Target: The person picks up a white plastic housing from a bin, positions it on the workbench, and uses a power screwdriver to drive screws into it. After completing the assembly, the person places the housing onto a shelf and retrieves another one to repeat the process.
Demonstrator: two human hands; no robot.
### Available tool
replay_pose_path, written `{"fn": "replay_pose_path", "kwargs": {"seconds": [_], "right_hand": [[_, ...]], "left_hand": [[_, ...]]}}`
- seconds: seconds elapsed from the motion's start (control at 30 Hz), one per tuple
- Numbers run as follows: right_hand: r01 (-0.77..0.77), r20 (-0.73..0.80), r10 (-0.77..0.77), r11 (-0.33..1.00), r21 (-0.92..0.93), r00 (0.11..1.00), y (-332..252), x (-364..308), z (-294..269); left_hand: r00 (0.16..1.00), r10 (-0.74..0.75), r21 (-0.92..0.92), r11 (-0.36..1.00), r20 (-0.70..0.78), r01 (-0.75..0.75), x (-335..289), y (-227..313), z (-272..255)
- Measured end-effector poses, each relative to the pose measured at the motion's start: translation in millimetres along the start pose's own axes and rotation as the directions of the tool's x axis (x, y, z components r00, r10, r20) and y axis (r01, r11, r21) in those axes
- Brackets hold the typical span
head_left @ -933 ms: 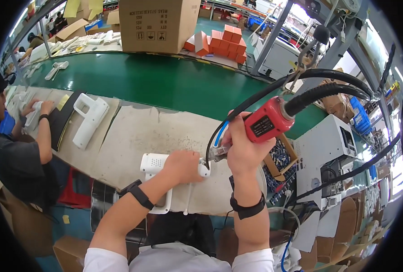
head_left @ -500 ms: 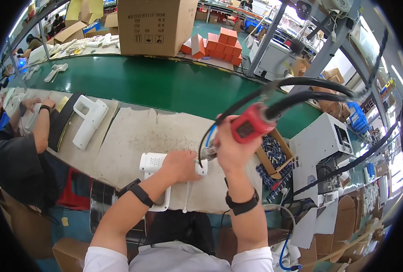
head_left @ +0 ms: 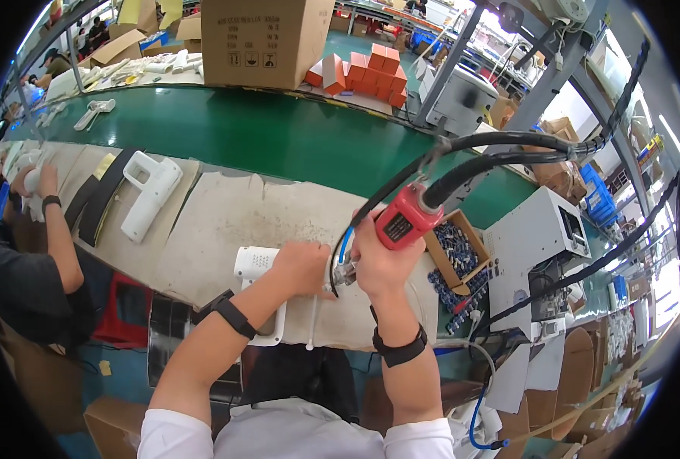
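Note:
My right hand (head_left: pixel 387 258) is wrapped round a red power screwdriver (head_left: pixel 407 220) with thick black cables and a blue tube. Its metal nose end points left, close to the fingers of my left hand (head_left: pixel 303 268). Closed over a white plastic housing (head_left: pixel 254 262), my left hand hides the housing's middle. A grid of small holes shows at the housing's left end, and its handle (head_left: pixel 271 329) extends toward me. From under my left hand a thin white rod (head_left: pixel 312 325) sticks out toward the table's near edge. Whether the screwdriver tip touches the housing is hidden.
Another white housing (head_left: pixel 152 197) lies left on the beige work mat (head_left: pixel 225 210). Small dark parts fill a cardboard box (head_left: pixel 456 252) and spill beside it at right. A white machine (head_left: pixel 527 237) stands beyond. A co-worker (head_left: pixel 30 283) works at far left. Behind runs a green belt (head_left: pixel 240 126).
My right hand and the screwdriver have moved left and slightly down, closer to my left hand. My left hand stays on the housing. The co-worker's hands have moved left.

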State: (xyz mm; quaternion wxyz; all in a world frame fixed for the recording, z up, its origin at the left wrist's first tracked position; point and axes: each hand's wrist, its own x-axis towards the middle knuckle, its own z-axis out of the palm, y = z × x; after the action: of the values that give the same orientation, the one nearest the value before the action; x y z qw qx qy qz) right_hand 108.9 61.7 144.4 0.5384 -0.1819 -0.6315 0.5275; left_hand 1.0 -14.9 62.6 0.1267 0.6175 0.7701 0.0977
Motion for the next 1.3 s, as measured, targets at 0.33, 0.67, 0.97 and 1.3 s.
{"fn": "replay_pose_path", "kwargs": {"seconds": [0.33, 0.67, 0.97, 1.3], "right_hand": [[0.038, 0.054, -0.045, 0.992, 0.120, 0.998, -70, 15, -6], [-0.026, 0.039, 0.021, 0.992, 0.125, 0.999, -38, 31, 27], [-0.058, 0.069, 0.054, 0.996, 0.066, 0.996, 5, 28, 42], [0.088, 0.007, -0.089, 0.992, 0.089, 0.996, -62, 23, 13]], "left_hand": [[0.982, -0.130, 0.156, 0.982, 0.140, 0.108, -44, -58, -34], [0.987, -0.114, -0.092, 0.988, 0.114, 0.125, -21, -16, -16], [0.967, -0.183, -0.133, 0.969, 0.175, 0.207, -22, -8, -29], [0.970, -0.179, -0.148, 0.968, 0.166, 0.204, -5, -6, -20]]}}
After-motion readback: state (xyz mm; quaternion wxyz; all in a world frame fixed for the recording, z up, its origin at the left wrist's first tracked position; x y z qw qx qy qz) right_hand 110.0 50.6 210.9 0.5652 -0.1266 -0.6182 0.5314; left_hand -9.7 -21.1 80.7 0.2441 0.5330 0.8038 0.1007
